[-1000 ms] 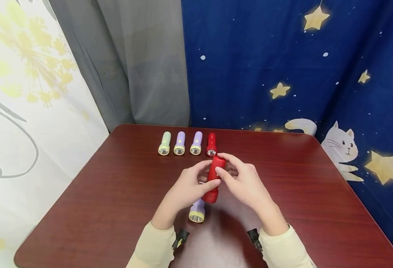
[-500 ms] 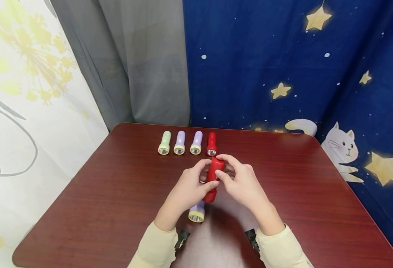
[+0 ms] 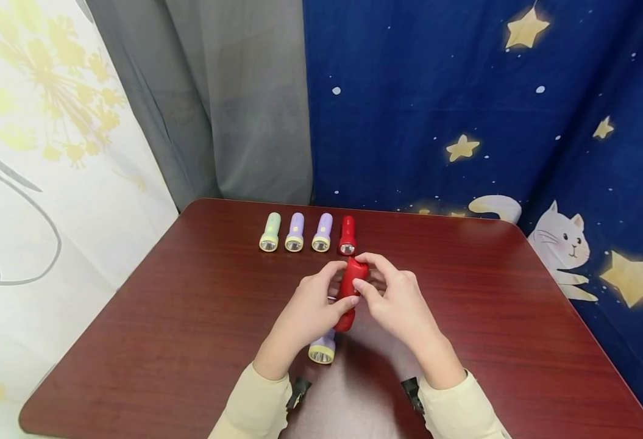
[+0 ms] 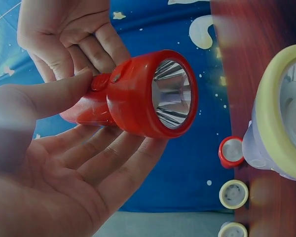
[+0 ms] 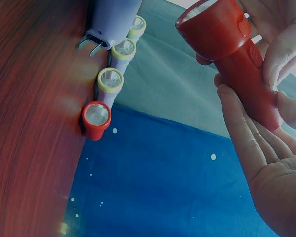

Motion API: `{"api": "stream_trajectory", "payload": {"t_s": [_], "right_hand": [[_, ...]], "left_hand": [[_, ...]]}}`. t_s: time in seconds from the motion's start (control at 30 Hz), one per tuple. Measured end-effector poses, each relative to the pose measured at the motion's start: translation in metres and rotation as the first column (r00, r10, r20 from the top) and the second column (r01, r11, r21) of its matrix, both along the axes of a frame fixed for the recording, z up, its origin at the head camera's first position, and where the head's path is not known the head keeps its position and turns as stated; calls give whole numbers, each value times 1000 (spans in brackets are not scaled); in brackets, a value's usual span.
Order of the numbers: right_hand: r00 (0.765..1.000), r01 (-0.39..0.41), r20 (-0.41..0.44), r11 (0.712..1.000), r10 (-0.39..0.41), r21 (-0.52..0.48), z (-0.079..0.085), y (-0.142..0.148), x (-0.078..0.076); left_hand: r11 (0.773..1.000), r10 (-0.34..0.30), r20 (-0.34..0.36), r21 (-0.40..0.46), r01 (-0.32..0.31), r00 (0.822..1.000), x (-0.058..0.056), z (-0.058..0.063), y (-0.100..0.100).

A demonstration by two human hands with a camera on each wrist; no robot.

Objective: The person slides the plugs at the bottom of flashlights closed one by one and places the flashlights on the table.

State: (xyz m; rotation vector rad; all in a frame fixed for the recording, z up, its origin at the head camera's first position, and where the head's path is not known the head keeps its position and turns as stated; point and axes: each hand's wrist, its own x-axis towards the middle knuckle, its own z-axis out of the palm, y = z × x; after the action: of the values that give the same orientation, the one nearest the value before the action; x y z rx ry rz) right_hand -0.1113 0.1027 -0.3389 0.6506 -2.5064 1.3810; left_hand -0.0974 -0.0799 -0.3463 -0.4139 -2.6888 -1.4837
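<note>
Both hands hold a red flashlight (image 3: 347,285) above the table, its lens end toward the person and its tail away. My left hand (image 3: 306,305) has its thumb on top near the switch and its fingers beneath the body, as the left wrist view shows. At the tail, my right hand (image 3: 402,303) pinches the body between thumb and fingers. Below them, a purple flashlight (image 3: 321,352) with a yellow rim lies on the table, partly hidden by the left hand. In the right wrist view, two metal prongs (image 5: 92,45) stick out of this purple flashlight's tail.
Toward the back of the brown table (image 3: 189,317) is a row: a green flashlight (image 3: 270,230), a purple flashlight (image 3: 295,230), another purple flashlight (image 3: 322,230) and a small red flashlight (image 3: 347,233). Grey and blue curtains (image 3: 398,122) hang behind the table.
The red flashlight has tilted very slightly in the hands. Both hands keep nearly the same grip and place, and the head view has shifted a little.
</note>
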Motion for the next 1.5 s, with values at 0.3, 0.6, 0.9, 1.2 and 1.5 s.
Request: {"api": "stream_trajectory", "payload": {"t_s": [0.3,0.6,0.9,1.2,1.5], "right_hand": [[1000,16,-23,999,-17,-28,0,-1,2],[999,-19,-33,998,17,-62,-1,-2,1],[999,-39,-20,996,37,-80,-1,-4,-1],[992,-44,119,999,45,-17,3,-3,-1],[963,-193,215,974,165,116,-3,-8,0]], "left_hand": [[1000,15,-33,-14,-15,999,1,1,1],[999,31,-17,-9,-31,999,3,3,-2],[999,41,-19,5,-41,999,3,6,-4],[991,106,-5,79,-105,994,2,9,-7],[961,218,-46,182,-206,975,0,10,-10]]}}
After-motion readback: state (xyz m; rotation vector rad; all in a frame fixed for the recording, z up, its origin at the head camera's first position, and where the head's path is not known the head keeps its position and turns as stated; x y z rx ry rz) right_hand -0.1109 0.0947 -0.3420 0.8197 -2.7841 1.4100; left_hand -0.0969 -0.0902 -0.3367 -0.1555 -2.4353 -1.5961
